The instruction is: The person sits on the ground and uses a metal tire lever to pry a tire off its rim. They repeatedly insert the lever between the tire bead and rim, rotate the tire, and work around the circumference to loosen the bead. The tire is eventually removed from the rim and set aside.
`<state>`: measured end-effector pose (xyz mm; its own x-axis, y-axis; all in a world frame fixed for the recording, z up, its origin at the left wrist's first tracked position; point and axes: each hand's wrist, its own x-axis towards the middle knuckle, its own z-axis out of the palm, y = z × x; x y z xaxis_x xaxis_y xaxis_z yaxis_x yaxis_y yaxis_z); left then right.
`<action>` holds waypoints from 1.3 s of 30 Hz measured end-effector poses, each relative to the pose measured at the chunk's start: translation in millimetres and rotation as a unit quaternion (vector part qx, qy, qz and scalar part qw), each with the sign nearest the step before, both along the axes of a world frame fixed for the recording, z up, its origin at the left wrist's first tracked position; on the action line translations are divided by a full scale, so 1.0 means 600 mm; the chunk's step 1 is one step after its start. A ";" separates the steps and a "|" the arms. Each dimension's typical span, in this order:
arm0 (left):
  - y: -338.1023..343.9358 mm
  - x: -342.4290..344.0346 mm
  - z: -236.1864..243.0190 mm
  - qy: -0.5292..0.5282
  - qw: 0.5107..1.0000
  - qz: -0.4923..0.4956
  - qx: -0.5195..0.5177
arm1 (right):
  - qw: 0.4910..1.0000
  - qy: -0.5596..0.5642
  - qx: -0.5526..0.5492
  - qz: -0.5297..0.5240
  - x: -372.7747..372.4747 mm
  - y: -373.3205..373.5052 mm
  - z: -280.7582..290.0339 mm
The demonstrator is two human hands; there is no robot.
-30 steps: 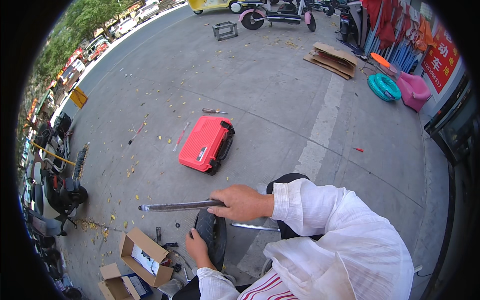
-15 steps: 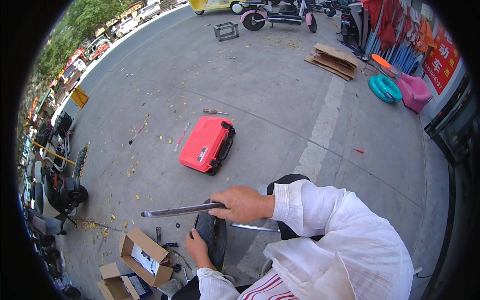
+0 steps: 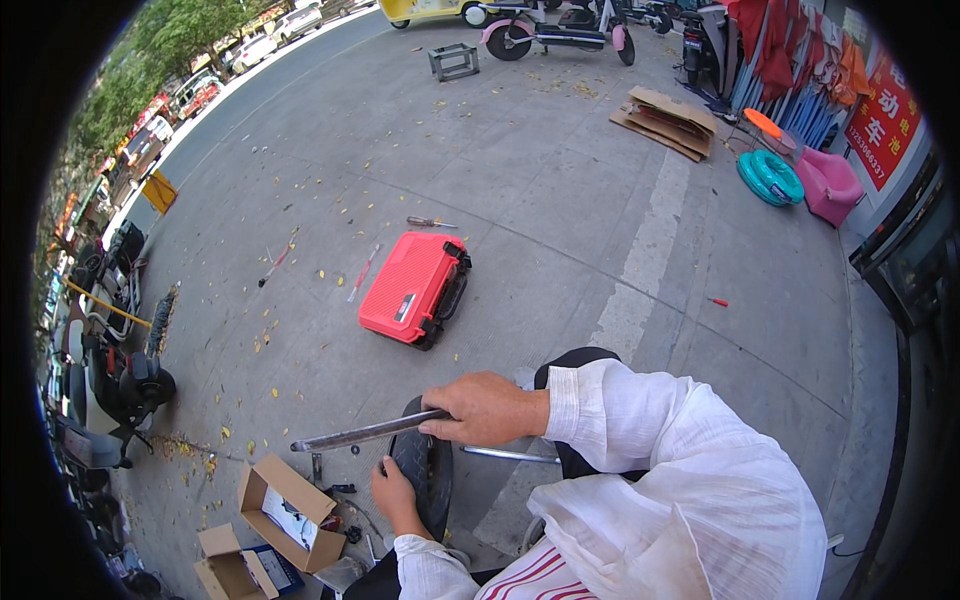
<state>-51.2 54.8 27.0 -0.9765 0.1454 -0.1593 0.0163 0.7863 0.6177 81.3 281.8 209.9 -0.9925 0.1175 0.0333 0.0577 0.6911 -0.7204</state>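
My right hand (image 3: 485,408) is wrapped round a long metal tire lever (image 3: 365,433), whose flattened free end points left. Below it, a black tire (image 3: 436,470) stands on edge between my legs, partly covered by my right hand and the lever. My left hand (image 3: 394,497) grips the near left side of this tire, fingers curled over its edge. A second shiny metal bar (image 3: 510,455) reaches from the tire's right side toward my right knee; whether it touches the tire is hidden.
Ahead on the pavement lies a red hard case (image 3: 408,285), with a screwdriver (image 3: 432,222) just beyond. Two open cardboard boxes (image 3: 262,497) sit at the lower left beside small loose parts. A small red tool (image 3: 717,301) lies to the right. Parked scooters (image 3: 130,385) line the left.
The lever's free end has dipped and shifted slightly right, tilting the bar more. My left hand keeps its place on the tire.
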 end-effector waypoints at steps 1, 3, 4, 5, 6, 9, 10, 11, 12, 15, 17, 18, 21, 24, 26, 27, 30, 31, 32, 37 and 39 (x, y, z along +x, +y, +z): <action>-0.001 -0.001 -0.002 0.000 1.000 0.001 0.001 | 1.000 -0.004 0.000 0.001 0.000 0.000 0.002; -0.003 -0.002 -0.006 0.002 1.000 0.002 0.002 | 1.000 -0.005 0.000 0.003 -0.001 -0.001 0.002; -0.004 -0.002 -0.007 0.003 1.000 0.002 0.003 | 1.000 -0.002 -0.001 0.003 -0.001 -0.002 -0.001; -0.003 -0.002 -0.006 0.002 1.000 0.000 0.005 | 1.000 0.001 -0.002 0.003 -0.001 -0.002 -0.002; -0.002 -0.002 -0.005 0.001 1.000 -0.001 0.007 | 1.000 0.000 0.000 0.003 0.000 -0.001 -0.003; -0.003 -0.003 -0.008 0.001 1.000 -0.004 0.005 | 1.000 -0.003 0.003 0.007 -0.001 -0.001 -0.003; -0.003 -0.004 -0.009 0.001 1.000 -0.004 0.004 | 1.000 -0.004 0.004 0.008 -0.001 -0.001 -0.002; -0.004 -0.003 -0.009 0.002 1.000 -0.005 0.003 | 1.000 -0.004 0.005 0.008 -0.001 -0.001 -0.002; -0.004 -0.003 -0.009 0.003 1.000 -0.007 0.002 | 1.000 -0.003 0.007 0.008 0.000 -0.001 -0.003; -0.004 -0.004 -0.010 0.003 1.000 -0.006 0.001 | 1.000 -0.002 0.009 0.010 -0.001 -0.001 -0.003; -0.005 -0.004 -0.011 0.002 1.000 -0.005 0.001 | 1.000 -0.003 0.005 0.010 0.000 -0.001 0.001; -0.005 -0.003 -0.010 0.002 1.000 -0.005 0.002 | 1.000 -0.005 0.005 0.011 0.001 -0.001 0.002; -0.001 0.000 -0.004 -0.001 1.000 -0.006 0.002 | 1.000 -0.010 0.006 0.013 0.002 -0.001 0.003; -0.001 0.000 -0.001 -0.001 1.000 -0.004 0.002 | 1.000 -0.017 -0.005 0.015 0.001 -0.001 0.007; 0.000 0.001 0.003 -0.002 1.000 -0.004 0.000 | 0.999 -0.030 -0.025 0.015 0.004 -0.001 0.018; 0.002 0.003 0.008 -0.003 1.000 -0.005 -0.002 | 0.999 -0.028 -0.023 0.013 0.004 -0.001 0.016; 0.001 0.004 0.007 -0.002 1.000 -0.003 0.000 | 1.000 -0.022 -0.019 0.011 0.003 -0.002 0.013; 0.001 0.003 0.007 -0.001 1.000 -0.002 0.002 | 1.000 -0.021 -0.019 0.013 0.003 -0.002 0.014; 0.001 0.004 0.008 0.000 1.000 -0.003 -0.001 | 1.000 -0.021 -0.019 0.014 0.004 -0.001 0.014; 0.002 0.004 0.010 -0.001 1.000 -0.007 0.000 | 0.999 -0.028 -0.020 0.015 0.003 -0.001 0.015; 0.003 0.006 0.012 0.003 1.000 -0.007 0.000 | 0.999 -0.027 -0.019 0.015 0.004 -0.001 0.014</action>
